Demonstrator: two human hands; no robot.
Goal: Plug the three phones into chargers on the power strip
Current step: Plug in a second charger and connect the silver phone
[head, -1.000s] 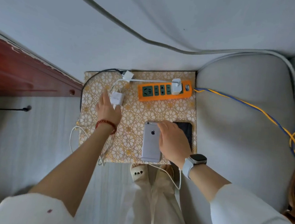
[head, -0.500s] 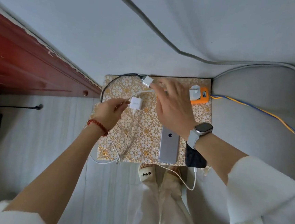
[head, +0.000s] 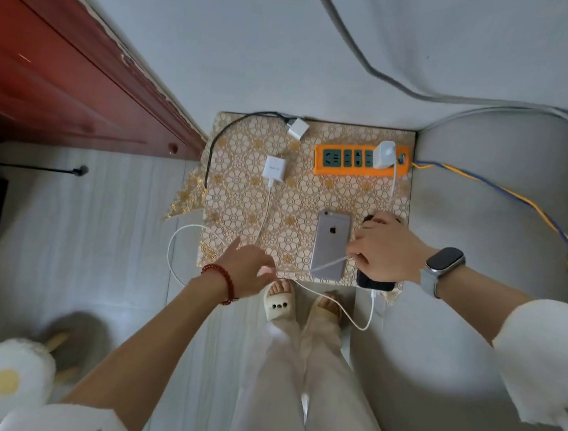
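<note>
Half a second ago my right hand (head: 384, 250) was up at the far edge of the tabletop (head: 298, 196) by the power strip (head: 349, 159); now it has come back to the near right corner and its grip is pinched shut on a white cable (head: 330, 264) that crosses the lower part of the silver phone (head: 330, 245). My left hand (head: 248, 269) has let go of the flat white charger (head: 274, 168) it was holding, which now lies loose on the patterned cloth left of the strip, prongs not in any socket; that hand hangs half open and empty at the near edge, close to the cable where it runs off the tabletop. I read this as a switch from chargers to phones: I am bringing a cable end to the silver phone. That phone lies face down, its logo up, just left of a black phone (head: 374, 285) which my right hand mostly covers and which has a white plug in its near end. One rounded white charger (head: 385, 155) sits in the strip's right end, the other sockets bare. A second small white charger (head: 298, 129) with a black cable (head: 212, 150) lies unplugged at the far edge. I cannot see a third phone.
</note>
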